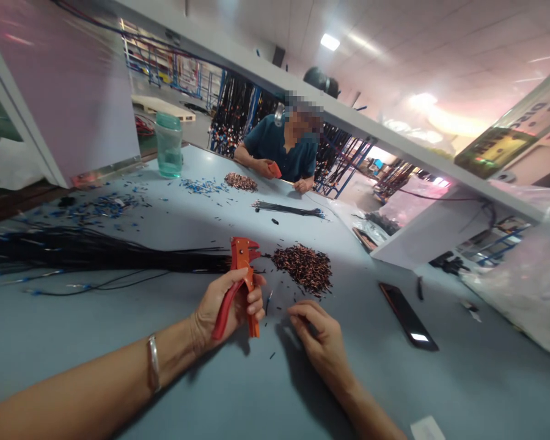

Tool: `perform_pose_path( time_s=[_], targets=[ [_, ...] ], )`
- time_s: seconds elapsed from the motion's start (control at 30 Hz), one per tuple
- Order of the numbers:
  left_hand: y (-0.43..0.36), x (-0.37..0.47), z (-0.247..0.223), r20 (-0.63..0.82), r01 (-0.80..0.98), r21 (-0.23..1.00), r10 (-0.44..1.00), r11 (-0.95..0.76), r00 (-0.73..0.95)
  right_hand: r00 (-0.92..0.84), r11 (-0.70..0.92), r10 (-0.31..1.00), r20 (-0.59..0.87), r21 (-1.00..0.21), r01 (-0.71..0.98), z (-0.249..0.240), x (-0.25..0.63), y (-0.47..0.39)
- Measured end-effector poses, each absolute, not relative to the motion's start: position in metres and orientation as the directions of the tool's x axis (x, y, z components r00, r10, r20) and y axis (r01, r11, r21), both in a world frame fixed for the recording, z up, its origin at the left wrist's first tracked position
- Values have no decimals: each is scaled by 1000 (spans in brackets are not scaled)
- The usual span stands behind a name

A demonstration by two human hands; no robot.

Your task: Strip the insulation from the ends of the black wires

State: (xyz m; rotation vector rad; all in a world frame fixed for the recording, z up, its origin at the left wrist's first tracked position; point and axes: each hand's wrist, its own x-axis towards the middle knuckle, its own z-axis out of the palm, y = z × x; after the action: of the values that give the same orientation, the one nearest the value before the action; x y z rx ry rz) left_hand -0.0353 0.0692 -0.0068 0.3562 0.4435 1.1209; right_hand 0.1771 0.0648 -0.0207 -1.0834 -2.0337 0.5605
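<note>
My left hand [231,305] is wrapped round the handles of a red and orange wire stripper [244,269], its jaws pointing up and to the right. Behind the tool lies a thick bundle of black wires [119,252], stretching left, several of them with blue terminals at their ends. My right hand [318,339] is curled, thumb and forefinger close together; whether they pinch something tiny I cannot make out. Just beyond it sits a heap of short black and copper-coloured wire scraps [304,267]. A small blue-ended piece [269,300] lies between my hands.
Across the table a co-worker [282,146] holds an orange tool [274,169]. Loose blue terminals [105,208] are scattered at left, near a green bottle [168,146]. A short wire bundle [288,209] lies farther back. At right rests a phone [407,316].
</note>
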Motion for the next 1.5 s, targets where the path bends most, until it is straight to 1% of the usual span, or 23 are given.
perform_pose_path(
  time_s=[0.07, 0.27, 0.5, 0.67, 0.87, 1.0, 1.07, 1.1, 1.17, 1.27, 1.33, 1.4, 1.43, 1.47, 1.5],
  targets=[
    [70, -35, -6, -161, -780, 473, 911, 409, 380, -402, 571, 820, 407, -633, 523, -20, 176, 66],
    [71, -35, -12, -102, -752, 492, 888, 437, 449, -575, 707, 707, 413, -447, 548, -10, 166, 82],
    [71, -33, -18, -77, -747, 493, 878, 446, 473, -658, 742, 670, 343, -348, 574, -16, 147, 114],
    [73, -33, -18, -81, -760, 481, 885, 437, 458, -661, 733, 679, 319, -337, 590, -21, 146, 123],
    [73, -33, -16, -93, -789, 468, 910, 398, 404, -584, 687, 726, 362, -379, 620, -7, 169, 101],
    [73, -32, -15, -107, -803, 463, 923, 375, 369, -653, 714, 694, 303, -403, 572, -1, 177, 60],
    [72, -31, -14, -122, -804, 467, 927, 368, 354, -685, 724, 680, 260, -381, 575, -4, 178, 50],
    [71, -32, -13, -129, -803, 470, 929, 365, 347, -653, 704, 708, 271, -355, 615, -6, 179, 51],
    [70, -32, -12, -136, -801, 477, 931, 362, 339, -529, 623, 780, 336, -325, 712, -9, 184, 60],
    [69, -33, -11, -140, -797, 485, 932, 359, 335, -424, 552, 821, 383, -340, 762, -7, 194, 73],
    [68, -33, -10, -142, -793, 487, 929, 366, 341, -458, 573, 813, 358, -360, 736, -3, 196, 70],
    [67, -32, -10, -143, -784, 492, 923, 380, 357, -578, 641, 766, 279, -385, 664, -2, 195, 59],
    [67, -32, -10, -139, -776, 497, 919, 387, 370, -657, 680, 721, 219, -403, 612, -2, 195, 55],
    [66, -32, -10, -131, -768, 506, 915, 392, 380, -688, 692, 702, 185, -404, 598, -3, 195, 53],
    [66, -31, -10, -122, -758, 519, 912, 395, 392, -682, 689, 708, 185, -393, 609, -5, 195, 53]
  ],
)
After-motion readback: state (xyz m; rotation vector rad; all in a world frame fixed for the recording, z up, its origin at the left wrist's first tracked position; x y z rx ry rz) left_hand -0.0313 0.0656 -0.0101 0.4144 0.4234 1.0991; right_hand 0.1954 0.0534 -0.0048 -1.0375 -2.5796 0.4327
